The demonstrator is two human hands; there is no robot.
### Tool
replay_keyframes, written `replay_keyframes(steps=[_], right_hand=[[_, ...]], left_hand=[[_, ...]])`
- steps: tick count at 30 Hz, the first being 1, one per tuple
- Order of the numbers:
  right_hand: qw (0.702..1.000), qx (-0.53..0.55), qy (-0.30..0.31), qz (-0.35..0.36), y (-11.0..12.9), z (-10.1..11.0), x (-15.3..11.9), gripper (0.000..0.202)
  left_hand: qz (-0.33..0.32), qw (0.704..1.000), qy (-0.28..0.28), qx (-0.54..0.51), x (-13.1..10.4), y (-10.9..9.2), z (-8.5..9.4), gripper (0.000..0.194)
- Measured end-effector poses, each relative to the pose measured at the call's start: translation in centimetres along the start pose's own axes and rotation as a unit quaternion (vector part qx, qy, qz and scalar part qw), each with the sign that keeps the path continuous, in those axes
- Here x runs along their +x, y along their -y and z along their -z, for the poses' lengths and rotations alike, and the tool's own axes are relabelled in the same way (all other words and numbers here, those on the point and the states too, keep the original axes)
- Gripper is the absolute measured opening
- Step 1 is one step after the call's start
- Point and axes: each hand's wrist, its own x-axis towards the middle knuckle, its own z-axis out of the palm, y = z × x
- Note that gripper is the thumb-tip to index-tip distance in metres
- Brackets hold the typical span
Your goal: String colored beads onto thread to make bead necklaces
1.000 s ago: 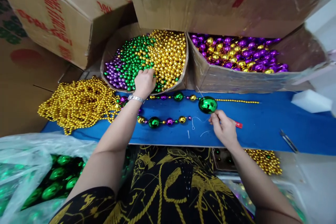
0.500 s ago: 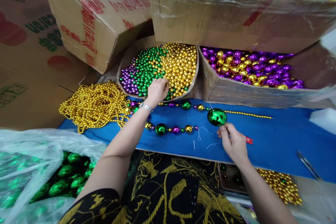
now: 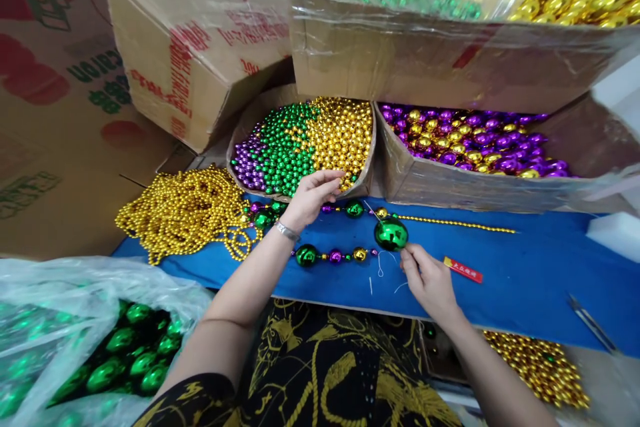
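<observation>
My right hand point(image 3: 427, 275) pinches the lower end of a large shiny green ball point(image 3: 391, 233), where a thin needle sticks up from its top. My left hand point(image 3: 317, 195) is over the front edge of the box of small green, gold and purple beads point(image 3: 287, 153); its fingers are closed, and what they hold is too small to tell. Below it, a strand of green, purple and gold beads point(image 3: 335, 256) lies on the blue table point(image 3: 320, 287), with a looped white thread point(image 3: 381, 267) near its end.
Gold bead strings point(image 3: 183, 210) are heaped at the left. A box of purple and gold balls point(image 3: 475, 140) stands behind at the right. A red-labelled strip point(image 3: 465, 269) and metal scissors or tweezers point(image 3: 591, 321) lie on the right. Green balls point(image 3: 120, 353) fill a bag at the lower left.
My left hand has moved right and toward me, out of the beads to the box's front edge. My right hand has brought the green ball left, closer to it. The camera view has shifted slightly.
</observation>
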Motion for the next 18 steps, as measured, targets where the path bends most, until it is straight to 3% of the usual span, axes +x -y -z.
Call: replay_keyframes(steps=[2, 5, 10, 18], right_hand=[[1.000, -0.016, -0.004, 0.022, 0.3, -0.1, 0.1, 0.015], [0.998, -0.036, -0.015, 0.049, 0.4, -0.1, 0.1, 0.014], [0.997, -0.043, -0.027, 0.052, 0.2, -0.1, 0.0, 0.015], [0.994, -0.072, -0.025, 0.077, -0.5, 0.2, -0.3, 0.017]], left_hand=[[0.079, 0.977, 0.027, -0.195, -1.1, -0.1, -1.0, 0.027], [0.134, 0.937, 0.045, -0.320, -2.5, -0.2, -2.0, 0.026], [0.141, 0.925, 0.074, -0.344, -3.4, -0.1, -2.7, 0.027], [0.113, 0.947, 0.078, -0.291, -3.9, -0.3, -2.7, 0.028]])
